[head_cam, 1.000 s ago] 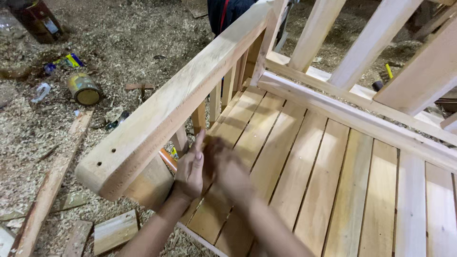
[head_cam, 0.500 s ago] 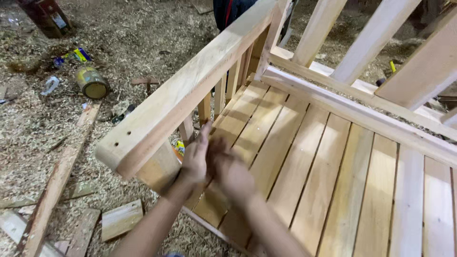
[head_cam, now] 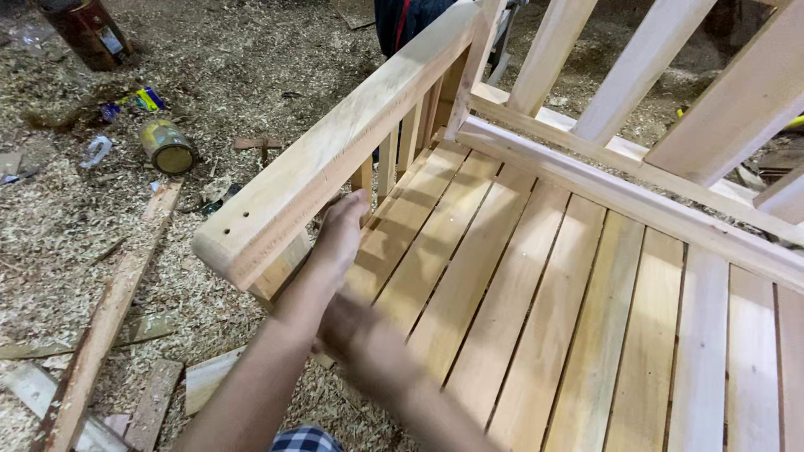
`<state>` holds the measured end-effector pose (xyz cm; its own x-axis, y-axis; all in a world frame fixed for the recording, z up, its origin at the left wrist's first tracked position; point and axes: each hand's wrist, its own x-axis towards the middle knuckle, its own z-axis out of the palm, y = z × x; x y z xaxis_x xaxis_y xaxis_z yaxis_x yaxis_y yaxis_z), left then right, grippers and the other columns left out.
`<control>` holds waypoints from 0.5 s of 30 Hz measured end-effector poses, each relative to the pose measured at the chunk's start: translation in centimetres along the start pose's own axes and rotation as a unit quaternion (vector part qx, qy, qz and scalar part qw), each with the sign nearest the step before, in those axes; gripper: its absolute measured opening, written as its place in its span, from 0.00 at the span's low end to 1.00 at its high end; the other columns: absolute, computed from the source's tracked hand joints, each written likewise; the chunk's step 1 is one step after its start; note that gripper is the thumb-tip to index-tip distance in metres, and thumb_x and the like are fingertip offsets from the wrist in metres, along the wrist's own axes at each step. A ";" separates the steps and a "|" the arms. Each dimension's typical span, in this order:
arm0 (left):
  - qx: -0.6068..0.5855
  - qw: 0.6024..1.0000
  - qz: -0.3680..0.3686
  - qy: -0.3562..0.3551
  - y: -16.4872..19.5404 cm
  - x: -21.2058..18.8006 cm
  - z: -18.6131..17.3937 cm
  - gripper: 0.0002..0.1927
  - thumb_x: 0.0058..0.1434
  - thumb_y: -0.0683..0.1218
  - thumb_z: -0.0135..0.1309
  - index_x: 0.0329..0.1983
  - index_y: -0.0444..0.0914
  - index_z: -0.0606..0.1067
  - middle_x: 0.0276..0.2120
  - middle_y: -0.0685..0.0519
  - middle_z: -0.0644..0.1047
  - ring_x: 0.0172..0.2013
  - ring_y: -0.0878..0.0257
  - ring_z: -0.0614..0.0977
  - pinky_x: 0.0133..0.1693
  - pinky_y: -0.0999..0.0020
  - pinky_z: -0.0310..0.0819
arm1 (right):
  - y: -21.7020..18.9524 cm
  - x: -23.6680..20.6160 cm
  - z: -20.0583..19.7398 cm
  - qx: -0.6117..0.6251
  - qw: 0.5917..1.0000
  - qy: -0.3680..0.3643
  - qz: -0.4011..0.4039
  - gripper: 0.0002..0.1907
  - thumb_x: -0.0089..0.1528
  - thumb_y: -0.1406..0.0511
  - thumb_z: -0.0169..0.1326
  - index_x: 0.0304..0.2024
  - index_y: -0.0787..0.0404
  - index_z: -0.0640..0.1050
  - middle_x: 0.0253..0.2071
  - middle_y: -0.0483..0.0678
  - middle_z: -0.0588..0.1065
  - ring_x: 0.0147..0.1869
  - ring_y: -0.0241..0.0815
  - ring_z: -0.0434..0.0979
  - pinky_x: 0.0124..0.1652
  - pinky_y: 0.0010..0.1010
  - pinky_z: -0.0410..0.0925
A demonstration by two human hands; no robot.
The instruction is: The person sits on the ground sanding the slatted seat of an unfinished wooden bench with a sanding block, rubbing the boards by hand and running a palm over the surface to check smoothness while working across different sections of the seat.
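A pale wooden bench with a slatted seat [head_cam: 519, 293] fills the right side of the head view. Its thick armrest rail [head_cam: 335, 159] runs from the near left up to the back, on short upright slats [head_cam: 387, 161]. My left hand [head_cam: 339, 238] reaches up under the near end of the armrest, against an upright slat. Its thumb points up and its fingertips are hidden behind the rail. My right hand [head_cam: 360, 339] is blurred, low over the seat's front left corner, just below the left hand and apart from the rail.
The ground is covered in sawdust with loose wood strips [head_cam: 100, 326] and offcuts [head_cam: 209, 377]. A tin can [head_cam: 167, 146] lies on its side at the left and a dark container [head_cam: 88, 33] stands at the top left. The bench's angled back slats [head_cam: 620, 75] rise at the right.
Both hands were pressed together at the upright slat under the armrest. Now my right hand has pulled back and down toward me, while the left stays under the rail.
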<state>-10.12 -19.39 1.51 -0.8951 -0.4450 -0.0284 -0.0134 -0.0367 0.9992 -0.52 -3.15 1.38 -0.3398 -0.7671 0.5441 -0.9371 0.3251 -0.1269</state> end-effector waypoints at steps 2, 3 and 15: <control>-0.016 1.000 -0.017 0.005 -0.5 0.4 0.1 0.30 0.64 0.51 0.44 0.69 0.35 0.68 0.69 0.46 0.70 0.69 0.56 0.69 0.68 0.60 0.58 | -1.4 -0.2 -0.8 0.047 0.997 -0.030 -0.045 0.30 0.54 0.74 0.51 0.60 0.54 0.73 0.65 0.50 0.74 0.63 0.48 0.76 0.61 0.43 0.68; -0.024 0.999 -0.025 0.007 -0.5 0.4 0.1 0.30 0.64 0.50 0.44 0.68 0.36 0.69 0.69 0.45 0.70 0.69 0.56 0.69 0.68 0.60 0.58 | -0.9 0.3 -1.3 0.098 0.991 -0.082 -0.027 0.29 0.56 0.72 0.53 0.62 0.58 0.74 0.65 0.57 0.74 0.54 0.50 0.78 0.54 0.44 0.71; 0.035 0.990 -0.017 -0.138 -0.3 -1.1 0.0 0.40 0.67 0.50 0.43 0.78 0.37 0.42 0.79 0.45 0.43 0.78 0.56 0.45 0.73 0.61 0.38 | -3.4 -2.0 1.3 0.026 0.999 -0.038 0.008 0.28 0.53 0.68 0.53 0.58 0.60 0.74 0.63 0.58 0.76 0.67 0.57 0.74 0.60 0.44 0.67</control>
<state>-9.13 -18.90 1.26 -0.9810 -0.1832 -0.0631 -0.0678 0.0192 0.9975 3.29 -3.44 -0.31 -0.3589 -0.8023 0.4770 -0.9334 0.3104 -0.1801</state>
